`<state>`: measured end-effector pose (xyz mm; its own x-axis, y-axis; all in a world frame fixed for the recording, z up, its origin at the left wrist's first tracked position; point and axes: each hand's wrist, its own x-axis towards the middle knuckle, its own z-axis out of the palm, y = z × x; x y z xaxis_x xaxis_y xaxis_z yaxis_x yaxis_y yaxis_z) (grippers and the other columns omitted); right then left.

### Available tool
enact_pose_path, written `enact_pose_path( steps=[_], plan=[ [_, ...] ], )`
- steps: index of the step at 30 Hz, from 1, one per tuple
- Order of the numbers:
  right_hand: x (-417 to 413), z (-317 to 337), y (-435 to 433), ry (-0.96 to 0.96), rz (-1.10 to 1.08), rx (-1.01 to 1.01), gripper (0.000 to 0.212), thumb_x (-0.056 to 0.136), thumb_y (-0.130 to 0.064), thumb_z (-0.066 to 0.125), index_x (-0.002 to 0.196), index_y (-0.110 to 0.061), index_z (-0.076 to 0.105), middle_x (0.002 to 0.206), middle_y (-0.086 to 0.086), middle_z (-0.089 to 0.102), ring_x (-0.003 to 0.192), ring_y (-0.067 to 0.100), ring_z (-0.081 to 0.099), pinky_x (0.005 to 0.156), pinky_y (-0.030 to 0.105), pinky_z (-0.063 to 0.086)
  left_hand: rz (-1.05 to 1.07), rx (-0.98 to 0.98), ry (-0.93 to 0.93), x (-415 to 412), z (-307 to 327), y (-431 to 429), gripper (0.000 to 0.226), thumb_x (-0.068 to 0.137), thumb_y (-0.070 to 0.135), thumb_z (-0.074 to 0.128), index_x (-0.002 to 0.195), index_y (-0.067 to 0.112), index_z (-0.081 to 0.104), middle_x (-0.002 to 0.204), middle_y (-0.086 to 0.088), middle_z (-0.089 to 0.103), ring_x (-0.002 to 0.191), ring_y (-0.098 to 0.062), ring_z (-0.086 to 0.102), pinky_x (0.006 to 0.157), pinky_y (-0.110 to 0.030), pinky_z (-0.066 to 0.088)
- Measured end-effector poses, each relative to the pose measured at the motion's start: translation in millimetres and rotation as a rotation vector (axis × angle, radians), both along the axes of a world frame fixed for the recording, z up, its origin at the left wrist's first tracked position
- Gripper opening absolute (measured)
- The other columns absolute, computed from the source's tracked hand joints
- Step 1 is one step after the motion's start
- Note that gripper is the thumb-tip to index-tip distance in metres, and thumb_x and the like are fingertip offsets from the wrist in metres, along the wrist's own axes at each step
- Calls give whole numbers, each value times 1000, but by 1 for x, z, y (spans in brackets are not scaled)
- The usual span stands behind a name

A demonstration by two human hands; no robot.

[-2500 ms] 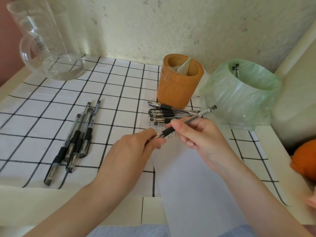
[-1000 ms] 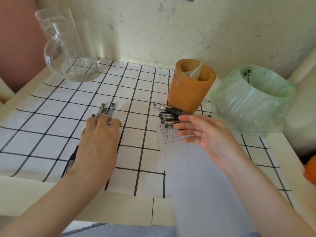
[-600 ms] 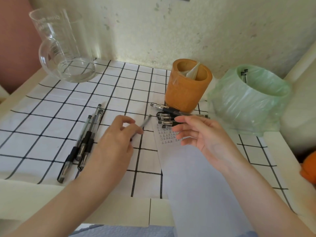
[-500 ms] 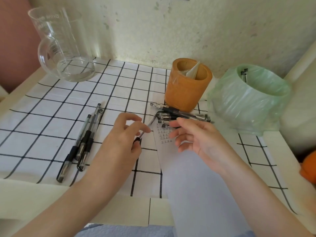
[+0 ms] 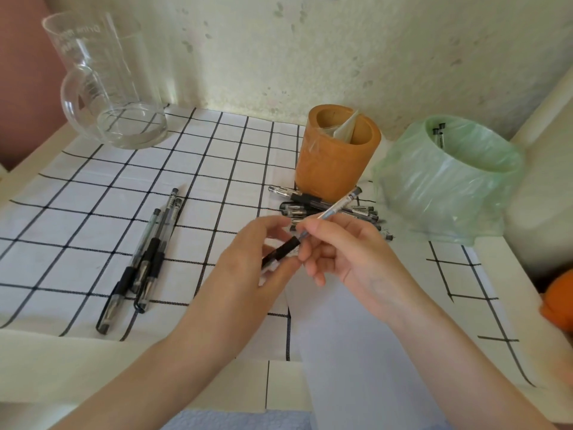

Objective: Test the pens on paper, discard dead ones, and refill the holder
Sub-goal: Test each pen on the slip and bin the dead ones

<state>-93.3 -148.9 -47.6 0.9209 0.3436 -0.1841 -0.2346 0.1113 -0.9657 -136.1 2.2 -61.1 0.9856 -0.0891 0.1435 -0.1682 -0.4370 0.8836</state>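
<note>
Over the far end of a white paper strip [image 5: 356, 352], a person is holding a black-grip pen [image 5: 283, 249] in both hands, clear of the table. The left hand [image 5: 245, 274] is curling its thumb and fingers round the pen's near end, at the black grip. The right hand [image 5: 356, 262] is pinching the clear barrel just beyond it. The pen's far end is pointing up and to the right, toward the pen holder [image 5: 336, 162].

The strip is lying on a black-and-white checked cloth [image 5: 77, 218] and running from under the hands to the near edge of the view. To the left, three pens [image 5: 148, 252] are lying side by side on the cloth, touching one another, well apart from the hands. A heap of pens [image 5: 325, 207] is lying at the near foot of the orange-brown pen holder, which is standing upright at the far right of the cloth with something pale and folded inside.

Just right of the holder, a green-lined bin [image 5: 449, 181] is standing, with two pens [image 5: 438, 135] leaning against its far inner wall. A clear glass jug [image 5: 105, 85] is standing at the far left corner. An orange object [image 5: 558, 302] is showing at the right edge, too cut off to name.
</note>
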Motion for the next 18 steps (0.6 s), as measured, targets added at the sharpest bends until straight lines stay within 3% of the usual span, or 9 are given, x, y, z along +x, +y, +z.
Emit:
enact_pose_path(
  steps=[4, 11, 18],
  plan=[
    [-3, 1, -2, -102, 29, -135, 6, 87, -3, 60, 81, -5, 60, 56, 7, 57, 40, 14, 45, 37, 20, 35, -71, 97, 47, -1, 1, -3, 20, 94, 20, 46, 83, 36, 51, 67, 11, 58, 64, -1, 55, 59, -11, 40],
    [-1, 4, -10, -126, 78, -164, 13, 84, -9, 65, 73, -10, 58, 55, 6, 58, 41, 13, 45, 39, 20, 34, -68, 108, 58, -5, 6, -6, 20, 89, 45, 35, 83, 35, 51, 64, -2, 56, 61, -16, 49, 59, -29, 39],
    [-2, 7, -14, -123, 104, -105, 15, 75, -18, 70, 64, -17, 60, 53, 5, 57, 41, 13, 45, 39, 20, 33, -75, 5, 81, -4, 10, -9, 19, 87, 42, 40, 78, 39, 57, 63, 2, 55, 56, -12, 44, 55, -23, 35]
  ],
)
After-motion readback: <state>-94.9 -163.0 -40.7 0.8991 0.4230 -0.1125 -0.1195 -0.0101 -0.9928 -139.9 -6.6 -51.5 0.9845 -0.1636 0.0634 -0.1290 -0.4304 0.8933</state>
